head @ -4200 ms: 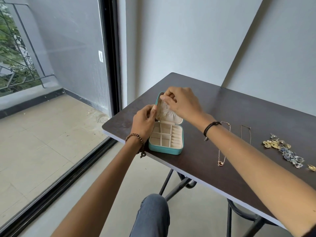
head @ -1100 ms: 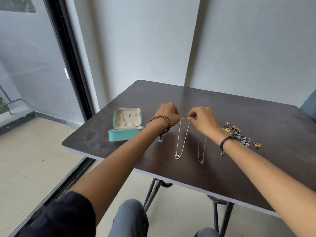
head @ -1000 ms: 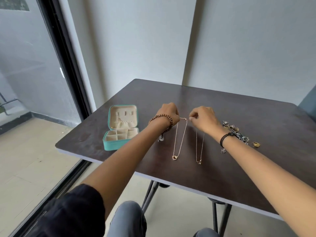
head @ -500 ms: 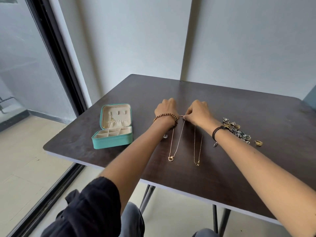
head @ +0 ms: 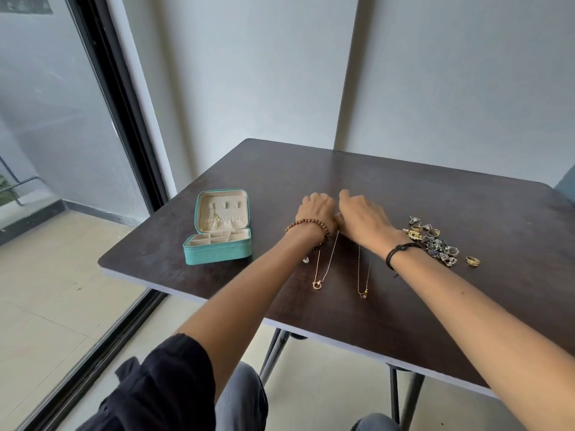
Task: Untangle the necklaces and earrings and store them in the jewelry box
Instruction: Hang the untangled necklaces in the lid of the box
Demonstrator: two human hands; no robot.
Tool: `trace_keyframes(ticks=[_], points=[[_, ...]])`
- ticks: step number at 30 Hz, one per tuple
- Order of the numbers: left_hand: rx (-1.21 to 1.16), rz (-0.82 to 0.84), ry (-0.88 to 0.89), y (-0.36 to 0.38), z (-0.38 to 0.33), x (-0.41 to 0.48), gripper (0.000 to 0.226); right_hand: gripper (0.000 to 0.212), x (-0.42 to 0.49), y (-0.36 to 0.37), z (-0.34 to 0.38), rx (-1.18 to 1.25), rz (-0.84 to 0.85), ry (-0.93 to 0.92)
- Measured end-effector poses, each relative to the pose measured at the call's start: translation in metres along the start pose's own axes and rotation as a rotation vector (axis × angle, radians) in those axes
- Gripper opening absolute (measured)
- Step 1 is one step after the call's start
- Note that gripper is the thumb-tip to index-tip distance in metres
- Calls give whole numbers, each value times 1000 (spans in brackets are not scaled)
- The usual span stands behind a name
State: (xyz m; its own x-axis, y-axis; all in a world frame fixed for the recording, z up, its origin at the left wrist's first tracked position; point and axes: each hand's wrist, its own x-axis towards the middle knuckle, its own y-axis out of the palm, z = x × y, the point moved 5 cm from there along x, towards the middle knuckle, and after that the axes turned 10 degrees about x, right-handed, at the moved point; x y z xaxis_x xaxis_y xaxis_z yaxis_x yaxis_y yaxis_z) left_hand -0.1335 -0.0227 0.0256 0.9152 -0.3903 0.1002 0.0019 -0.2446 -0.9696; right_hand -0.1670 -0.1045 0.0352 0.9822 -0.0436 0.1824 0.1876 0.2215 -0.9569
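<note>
Left hand [head: 317,213] and right hand [head: 362,219] touch, covering both necklaces [head: 316,285] at the top; grip cannot be told.

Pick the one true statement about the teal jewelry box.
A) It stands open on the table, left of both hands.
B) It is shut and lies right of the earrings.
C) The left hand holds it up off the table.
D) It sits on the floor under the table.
A: the jewelry box rests on the table with its lid raised, left of the left hand and the right hand.
</note>
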Motion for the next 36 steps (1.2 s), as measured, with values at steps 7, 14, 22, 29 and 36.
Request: trace_keyframes(ticks=[7,14,22,29,36], points=[[-624,-54,-107,-26,9,-33,10,13,-25,-34,-11,638,-204,169],[-1233,158,-170,-63,2,-63,16,7,-54,-53,-15,1285,-156,239],[-906,267,-136,-81,7,-96,41,14,-75,-78,-19,1497,-192,248],[-1438,228,-98,-99,4,-104,24,11,-86,-82,-30,1435,-204,277],[-1758,148,-53,-105,7,-106,29,13,-103,-67,-37,1536,-126,339]])
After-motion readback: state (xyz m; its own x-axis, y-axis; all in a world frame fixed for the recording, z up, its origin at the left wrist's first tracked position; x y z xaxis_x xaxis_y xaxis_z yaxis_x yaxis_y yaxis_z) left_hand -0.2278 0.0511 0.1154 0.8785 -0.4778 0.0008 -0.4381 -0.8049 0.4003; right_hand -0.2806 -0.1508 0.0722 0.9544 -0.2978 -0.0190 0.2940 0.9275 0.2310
